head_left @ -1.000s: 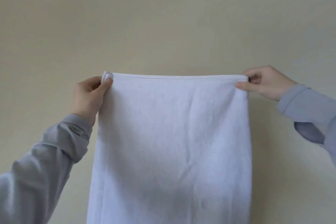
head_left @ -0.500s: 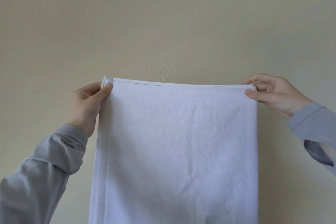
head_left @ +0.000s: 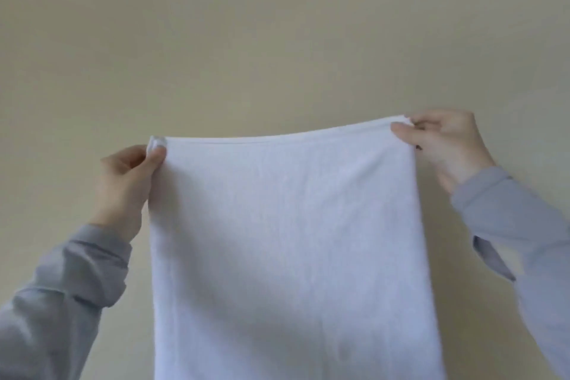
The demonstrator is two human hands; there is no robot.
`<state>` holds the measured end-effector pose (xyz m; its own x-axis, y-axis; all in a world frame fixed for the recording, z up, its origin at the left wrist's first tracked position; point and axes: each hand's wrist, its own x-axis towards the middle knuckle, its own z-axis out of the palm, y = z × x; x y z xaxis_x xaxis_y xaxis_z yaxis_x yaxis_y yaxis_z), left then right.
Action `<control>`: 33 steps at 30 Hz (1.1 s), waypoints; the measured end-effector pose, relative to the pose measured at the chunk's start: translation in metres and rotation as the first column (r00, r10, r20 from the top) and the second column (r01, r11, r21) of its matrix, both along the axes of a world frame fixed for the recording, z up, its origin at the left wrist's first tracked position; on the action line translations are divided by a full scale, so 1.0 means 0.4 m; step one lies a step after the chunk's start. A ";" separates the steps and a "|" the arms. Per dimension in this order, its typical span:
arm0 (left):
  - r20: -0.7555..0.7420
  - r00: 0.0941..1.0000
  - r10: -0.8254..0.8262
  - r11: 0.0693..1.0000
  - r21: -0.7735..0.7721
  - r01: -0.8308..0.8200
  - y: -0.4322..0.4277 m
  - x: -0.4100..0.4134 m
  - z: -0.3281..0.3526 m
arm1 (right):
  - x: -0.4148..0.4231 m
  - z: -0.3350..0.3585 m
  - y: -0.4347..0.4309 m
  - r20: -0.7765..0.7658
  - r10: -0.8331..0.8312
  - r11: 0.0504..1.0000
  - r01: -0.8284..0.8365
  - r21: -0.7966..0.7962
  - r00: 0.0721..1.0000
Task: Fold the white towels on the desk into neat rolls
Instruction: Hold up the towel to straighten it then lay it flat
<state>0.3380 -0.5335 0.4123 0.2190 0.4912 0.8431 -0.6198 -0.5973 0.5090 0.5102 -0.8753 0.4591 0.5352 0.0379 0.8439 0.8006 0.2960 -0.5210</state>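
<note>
Plain beige wall (head_left: pixel 277 40) fills the whole background, and against it the towel (head_left: pixel 287 241) hangs in the air, held up by its top edge and running off the bottom of the view, so its lower end cannot be seen. The left hand (head_left: pixel 126 185) pinches the top left corner between thumb and curled fingers, where the cloth bunches into a small fold. The right hand (head_left: pixel 447 148) pinches the top right corner in the same way and sits a little higher, so the hem slopes up to the right with a slight bow. Holding the two corners well apart seems meant to let the towel's own weight pull it flat and square before it is laid down to fold. No rolling looks to have begun yet. Grey sleeves (head_left: pixel 77 281) cover both arms. No container of any kind is in view.
</note>
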 end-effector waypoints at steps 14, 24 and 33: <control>0.011 1.000 0.005 1.000 -0.026 -0.005 -0.019 -0.068 0.020 | 0.063 -0.049 0.029 0.053 -0.114 0.992 0.117 -0.056 0.992; -0.005 0.999 -0.051 0.998 0.027 0.051 -0.031 -0.086 -0.011 | 0.041 -0.074 0.017 0.042 -0.055 0.989 0.048 0.137 0.998; -0.057 0.998 -0.028 0.998 -0.050 0.025 -0.015 -0.034 -0.076 | 0.075 -0.139 0.022 -0.008 -0.085 0.996 0.085 -0.005 0.996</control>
